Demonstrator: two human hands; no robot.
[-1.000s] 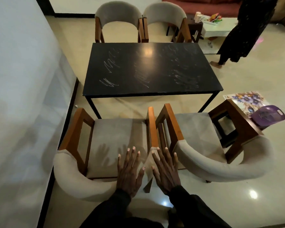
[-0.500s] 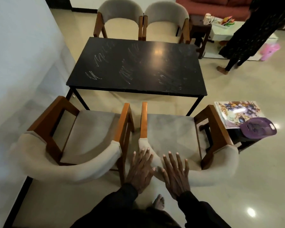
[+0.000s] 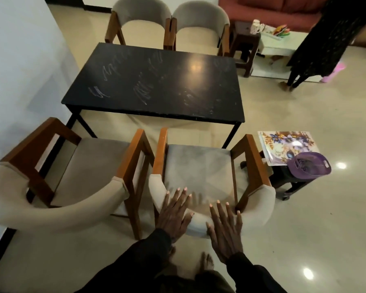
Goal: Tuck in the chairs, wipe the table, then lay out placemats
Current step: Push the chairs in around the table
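While the beige cushioned chair with brown wooden arms (image 3: 199, 166) is standing just short of the black rectangular table (image 3: 156, 85), its curved back is being pressed by the left hand (image 3: 173, 214) and right hand (image 3: 225, 231), both flat, grasping nothing; an even, straight push is being advised. Its front legs are being hidden.

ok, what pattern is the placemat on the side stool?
The placemat is floral: purple flowers, orange-brown leaves, pale ground. Head view.
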